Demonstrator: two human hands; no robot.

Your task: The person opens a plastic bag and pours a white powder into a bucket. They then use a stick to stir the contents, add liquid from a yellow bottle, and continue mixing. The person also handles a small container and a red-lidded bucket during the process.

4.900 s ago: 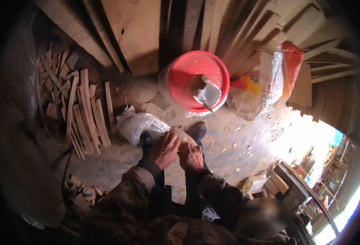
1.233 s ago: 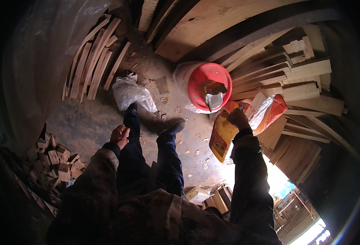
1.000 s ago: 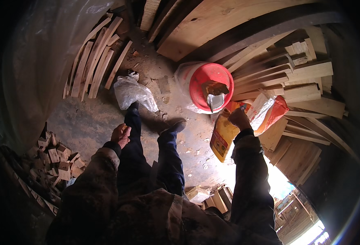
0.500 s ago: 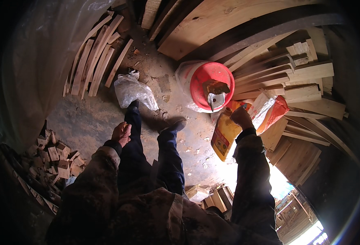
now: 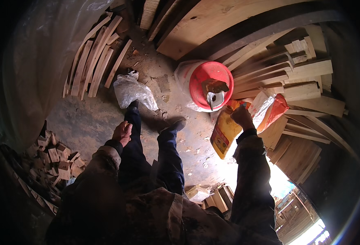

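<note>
My right hand (image 5: 242, 118) is closed round the top of a yellow plastic jug (image 5: 224, 136) with a printed label. The jug hangs tilted above the floor, just on the near side of a red-topped bucket (image 5: 212, 77). A broken piece of white plastic and a brown lump (image 5: 215, 87) lie on that red top. Near my left thigh, my left hand (image 5: 122, 133) is loosely curled, with nothing showing in its fingers.
Boards (image 5: 294, 77) are stacked at the right, beside a red and white bag (image 5: 273, 112). Wood strips (image 5: 96, 59) lie far left; cut blocks (image 5: 61, 159) are piled at near left. Clear plastic (image 5: 133, 92) covers my left foot. Bright light enters at lower right.
The yellow jug has shifted very slightly in my right hand's grip. My left hand has stayed where it was.
</note>
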